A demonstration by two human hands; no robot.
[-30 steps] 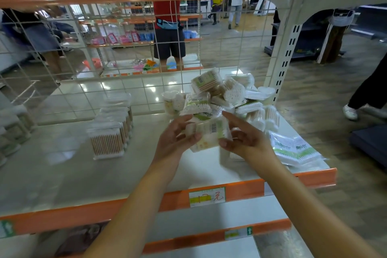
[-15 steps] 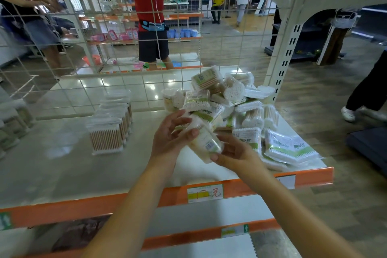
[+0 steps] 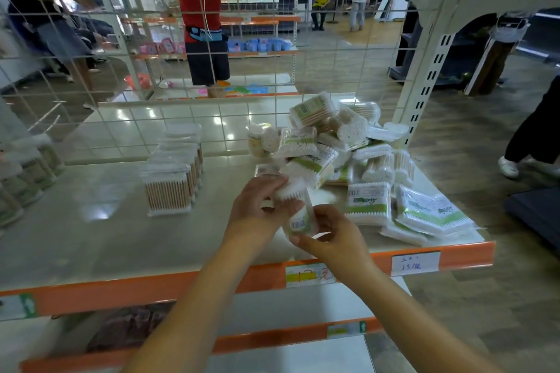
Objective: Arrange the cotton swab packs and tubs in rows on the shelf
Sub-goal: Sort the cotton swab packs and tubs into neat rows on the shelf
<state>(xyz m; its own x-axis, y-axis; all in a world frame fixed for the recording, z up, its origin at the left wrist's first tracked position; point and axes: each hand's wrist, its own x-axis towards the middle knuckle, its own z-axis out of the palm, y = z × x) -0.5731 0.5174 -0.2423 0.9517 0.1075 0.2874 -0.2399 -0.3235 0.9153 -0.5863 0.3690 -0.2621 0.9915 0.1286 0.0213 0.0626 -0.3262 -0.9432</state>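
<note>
Both hands hold one clear cotton swab tub [image 3: 298, 212] above the front part of the shelf [image 3: 91, 239]. Right hand [image 3: 330, 235]: grip pinching the tub's lower, barcoded end. Left hand [image 3: 257, 206]: grip curled round its upper end, at the white swab tips. Just right of the hands lies a loose heap of swab packs [image 3: 339, 151]. Further left, a row of upright packs [image 3: 175, 172] runs back toward the wire grid [image 3: 121, 76]
</note>
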